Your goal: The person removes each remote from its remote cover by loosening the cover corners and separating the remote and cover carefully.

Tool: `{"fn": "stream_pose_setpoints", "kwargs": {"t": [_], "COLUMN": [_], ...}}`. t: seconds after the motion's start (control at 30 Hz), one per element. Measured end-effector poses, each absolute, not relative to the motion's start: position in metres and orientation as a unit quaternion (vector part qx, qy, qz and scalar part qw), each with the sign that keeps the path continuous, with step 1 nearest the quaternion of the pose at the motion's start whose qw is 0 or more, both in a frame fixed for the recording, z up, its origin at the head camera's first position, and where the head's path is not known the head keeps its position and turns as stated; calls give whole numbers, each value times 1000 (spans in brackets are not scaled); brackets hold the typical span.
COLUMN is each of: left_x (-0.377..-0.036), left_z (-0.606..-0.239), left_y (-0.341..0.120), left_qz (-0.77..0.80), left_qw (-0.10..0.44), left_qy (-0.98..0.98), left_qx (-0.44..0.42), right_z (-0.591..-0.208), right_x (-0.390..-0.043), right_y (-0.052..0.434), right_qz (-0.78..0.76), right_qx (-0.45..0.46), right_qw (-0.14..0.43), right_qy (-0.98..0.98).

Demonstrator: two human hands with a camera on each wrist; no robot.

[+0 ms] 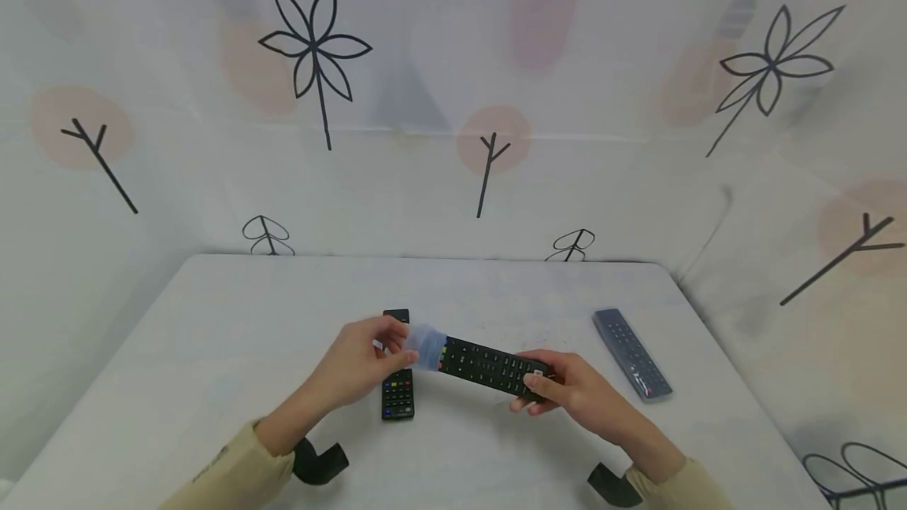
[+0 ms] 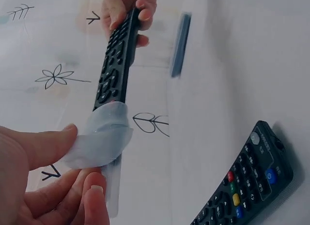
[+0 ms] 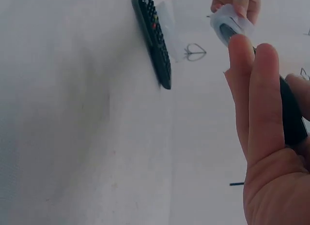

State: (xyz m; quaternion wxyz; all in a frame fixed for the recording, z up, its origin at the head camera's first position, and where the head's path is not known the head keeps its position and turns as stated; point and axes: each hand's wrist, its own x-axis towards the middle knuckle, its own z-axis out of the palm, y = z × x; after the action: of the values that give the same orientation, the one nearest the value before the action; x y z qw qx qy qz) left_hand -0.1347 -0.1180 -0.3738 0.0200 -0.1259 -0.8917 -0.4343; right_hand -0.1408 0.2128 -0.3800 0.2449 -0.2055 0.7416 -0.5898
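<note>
A black remote control (image 1: 489, 366) is held above the table, tilted, with a translucent pale-blue protective cover (image 1: 427, 346) bunched around its left end. My right hand (image 1: 570, 386) grips the opposite end, thumb on the button face and fingers beneath. My left hand (image 1: 360, 360) pinches the cover between thumb and fingers. Seen from the left wrist, the cover (image 2: 104, 138) is folded back on itself and a clear flap hangs below it. Its inside is mostly hidden. In the right wrist view, two fingers of the right hand (image 3: 273, 152) lie straight along the remote's underside.
A second black remote (image 1: 398, 398) lies on the white table (image 1: 212, 337) under the left hand, partly covered by it. Toward the right edge lies a third remote (image 1: 633, 354) inside a bluish cover. A patterned cloth (image 1: 411, 195) stands behind the table.
</note>
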Motion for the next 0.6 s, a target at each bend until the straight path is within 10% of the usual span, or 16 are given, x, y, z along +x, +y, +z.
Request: {"fn": "stream_pose_setpoints", "kwargs": {"t": [0.6], "left_x": [-121], "left_z": [-371], "left_y": [-108], "left_qz": [-296], "left_qw": [106], "left_qy": [-941], "left_qx": [-122], "right_z": [-380], "right_x": [-129], "right_y": [205], "right_qz": [-589], "right_qx": [-191], "right_qw": [195], "right_qy": [761]}}
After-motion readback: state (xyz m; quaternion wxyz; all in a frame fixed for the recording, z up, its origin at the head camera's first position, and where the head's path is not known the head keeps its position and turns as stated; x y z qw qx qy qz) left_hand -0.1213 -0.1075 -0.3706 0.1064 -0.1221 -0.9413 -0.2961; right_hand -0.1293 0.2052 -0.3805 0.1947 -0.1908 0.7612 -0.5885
